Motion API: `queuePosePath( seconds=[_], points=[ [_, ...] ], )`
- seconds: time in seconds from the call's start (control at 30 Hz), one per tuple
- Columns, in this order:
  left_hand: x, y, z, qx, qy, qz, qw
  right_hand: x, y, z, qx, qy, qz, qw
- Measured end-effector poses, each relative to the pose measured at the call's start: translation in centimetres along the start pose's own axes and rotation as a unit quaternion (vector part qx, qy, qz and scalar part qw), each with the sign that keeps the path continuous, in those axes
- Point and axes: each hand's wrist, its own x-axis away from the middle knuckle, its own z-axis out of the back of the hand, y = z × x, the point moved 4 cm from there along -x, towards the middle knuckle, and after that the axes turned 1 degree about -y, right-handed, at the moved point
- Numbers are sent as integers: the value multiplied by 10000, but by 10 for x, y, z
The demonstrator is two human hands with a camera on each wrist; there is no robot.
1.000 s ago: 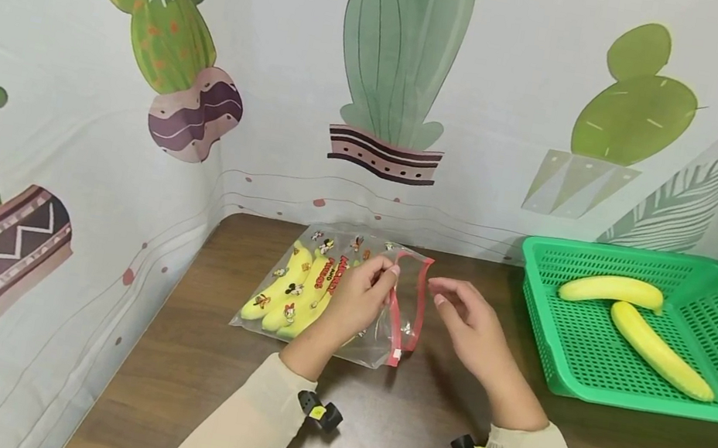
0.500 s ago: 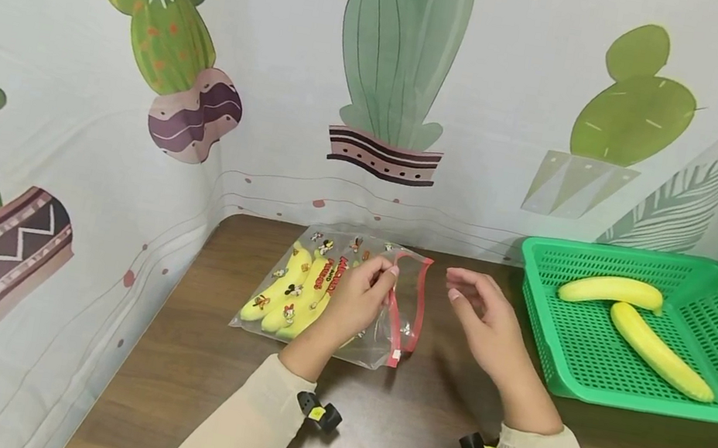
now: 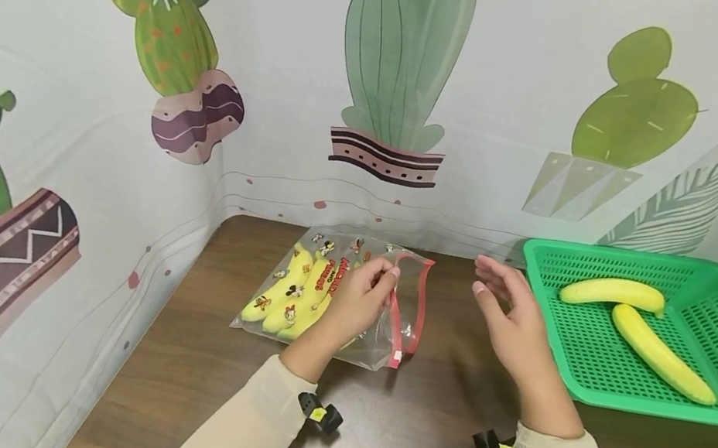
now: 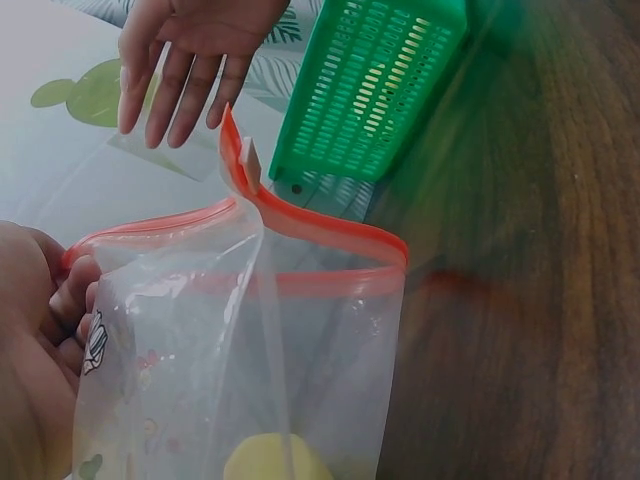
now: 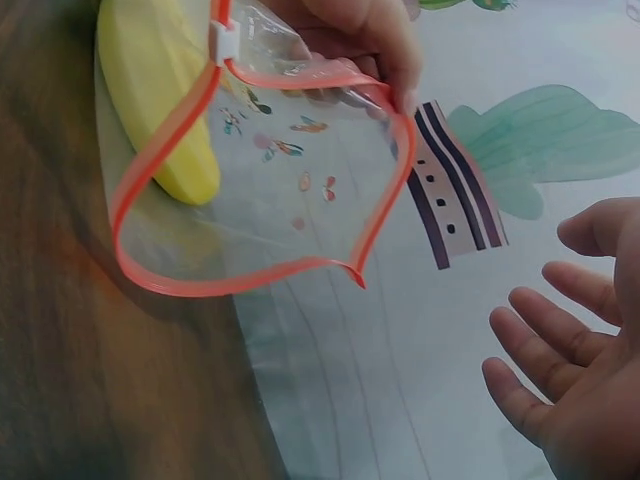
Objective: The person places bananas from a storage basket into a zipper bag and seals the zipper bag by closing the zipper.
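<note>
A clear zip bag (image 3: 372, 340) with a red zip edge and cartoon prints lies on the table, its mouth gaping to the right. Several yellow bananas (image 3: 279, 305) are inside it. My left hand (image 3: 357, 298) pinches the upper zip edge between thumb and fingers, lifting it. In the right wrist view, a banana (image 5: 165, 110) shows through the parted mouth, near a white slider (image 5: 225, 42). My right hand (image 3: 515, 323) hovers between the bag and the green basket (image 3: 586, 393), fingers loosely spread and holding nothing. Two bananas (image 3: 662, 354) lie in the basket.
The brown wooden table (image 3: 410, 436) meets a cactus-printed cloth (image 3: 502, 121) at its back and left. The basket's raised wall stands close to the right hand. Each wrist wears a small black camera (image 3: 328, 417).
My right hand has moved away from the bag's mouth, rightward toward the basket. My left hand keeps its hold on the zip edge, and the bag has stayed in place.
</note>
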Motion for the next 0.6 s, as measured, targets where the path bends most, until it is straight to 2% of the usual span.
queuePosePath(
  seconds=[0.17, 0.6],
  points=[
    [1, 0, 0, 61, 1, -6, 10000, 0, -1, 9, -63, 188, 28, 9998],
    [1, 0, 1, 41, 11, 12, 10000, 4, 5, 37, 806, 41, -395, 9960]
  ],
)
